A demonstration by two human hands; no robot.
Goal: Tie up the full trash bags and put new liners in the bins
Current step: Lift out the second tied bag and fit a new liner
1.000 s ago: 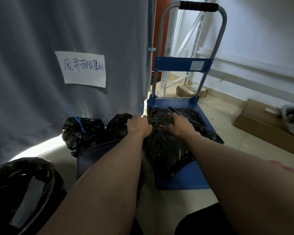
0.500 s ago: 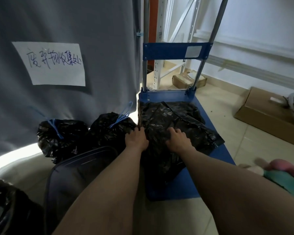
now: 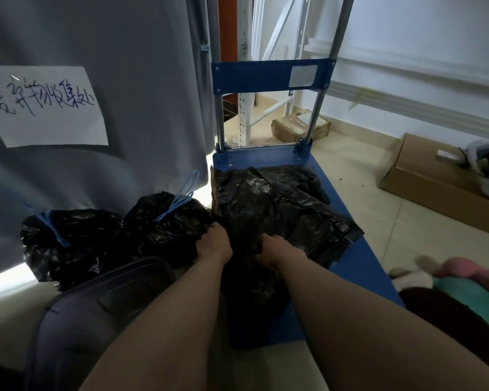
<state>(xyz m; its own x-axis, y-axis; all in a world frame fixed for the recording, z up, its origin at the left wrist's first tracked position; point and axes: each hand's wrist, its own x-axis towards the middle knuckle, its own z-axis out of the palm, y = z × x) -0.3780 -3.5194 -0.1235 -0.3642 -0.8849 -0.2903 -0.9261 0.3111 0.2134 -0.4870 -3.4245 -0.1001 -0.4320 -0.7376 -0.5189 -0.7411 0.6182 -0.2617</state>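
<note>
Both hands are down on a heap of loose black liners (image 3: 277, 210) lying on the blue deck of a platform cart (image 3: 362, 275): the left hand (image 3: 213, 244) curls its fingers into the near left edge of the plastic, and the right hand (image 3: 277, 251), just beside it, pinches a fold of the same heap. The step in hand looks like drawing one fresh liner free; next it probably needs peeling off a single sheet and carrying it to the empty dark bin (image 3: 96, 314) lying below the left forearm. Left of the left hand sit two tied full bags (image 3: 102, 235) with blue ties, against a grey curtain (image 3: 130, 80) bearing a handwritten paper sign (image 3: 44, 108). Right of the right hand, pale floor tiles (image 3: 359, 170) run to a flat cardboard box (image 3: 435, 187) by the white wall.
</note>
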